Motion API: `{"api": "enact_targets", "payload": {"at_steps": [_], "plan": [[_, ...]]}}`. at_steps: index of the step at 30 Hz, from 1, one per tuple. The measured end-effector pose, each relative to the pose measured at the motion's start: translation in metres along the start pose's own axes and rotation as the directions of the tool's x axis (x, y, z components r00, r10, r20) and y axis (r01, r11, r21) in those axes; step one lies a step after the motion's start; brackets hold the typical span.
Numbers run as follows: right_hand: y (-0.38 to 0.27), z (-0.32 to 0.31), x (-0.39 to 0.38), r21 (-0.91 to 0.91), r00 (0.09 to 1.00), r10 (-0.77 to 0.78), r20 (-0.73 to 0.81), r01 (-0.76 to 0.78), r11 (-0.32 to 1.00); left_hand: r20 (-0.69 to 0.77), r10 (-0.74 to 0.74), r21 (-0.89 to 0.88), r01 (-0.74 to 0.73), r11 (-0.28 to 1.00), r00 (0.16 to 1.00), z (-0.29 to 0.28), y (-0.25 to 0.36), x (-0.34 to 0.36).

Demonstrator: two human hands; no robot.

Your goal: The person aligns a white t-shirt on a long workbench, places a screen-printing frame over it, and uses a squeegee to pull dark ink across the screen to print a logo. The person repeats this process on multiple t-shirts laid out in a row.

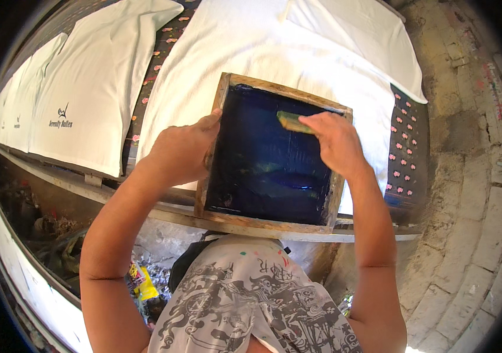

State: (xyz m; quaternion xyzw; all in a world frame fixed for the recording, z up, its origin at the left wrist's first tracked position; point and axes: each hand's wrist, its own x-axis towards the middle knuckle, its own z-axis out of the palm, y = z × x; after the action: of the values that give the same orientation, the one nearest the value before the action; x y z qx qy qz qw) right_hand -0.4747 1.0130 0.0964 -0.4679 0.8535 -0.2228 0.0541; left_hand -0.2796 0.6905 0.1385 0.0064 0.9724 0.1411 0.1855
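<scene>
A wooden-framed printing screen [268, 170] with dark blue ink across its mesh lies over a white cloth [233, 35] on the long board in front of me. My left hand [186, 147] has its fingers wrapped on the left side of the wooden frame. Inside the frame, near the upper right, my right hand [336, 141] grips a small yellowish-green squeegee [291, 122] against the inked mesh.
More white shirts [80, 100] with small dark prints lie along the board to the left. The board's dark surface [402, 147] has pink marks. Uneven pale paving [468, 235] runs along the right; cluttered debris [145, 282] shows below the board's near edge.
</scene>
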Motion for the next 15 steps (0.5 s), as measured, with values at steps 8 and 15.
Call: {"api": "enact_targets", "payload": {"at_steps": [8, 15], "plan": [[-0.082, 0.029, -0.101, -0.106, 0.996, -0.089, -0.006, 0.088, 0.991, 0.018, -0.015, 0.015, 0.015, 1.000, 1.000, 0.004, -0.001, -0.002], [-0.099, 0.006, -0.078, 0.024, 0.975, -0.155, 0.161, 0.153, 0.988, -0.034, 0.017, 0.006, -0.017, 1.000, 0.999, 0.000, 0.003, 0.000]]}}
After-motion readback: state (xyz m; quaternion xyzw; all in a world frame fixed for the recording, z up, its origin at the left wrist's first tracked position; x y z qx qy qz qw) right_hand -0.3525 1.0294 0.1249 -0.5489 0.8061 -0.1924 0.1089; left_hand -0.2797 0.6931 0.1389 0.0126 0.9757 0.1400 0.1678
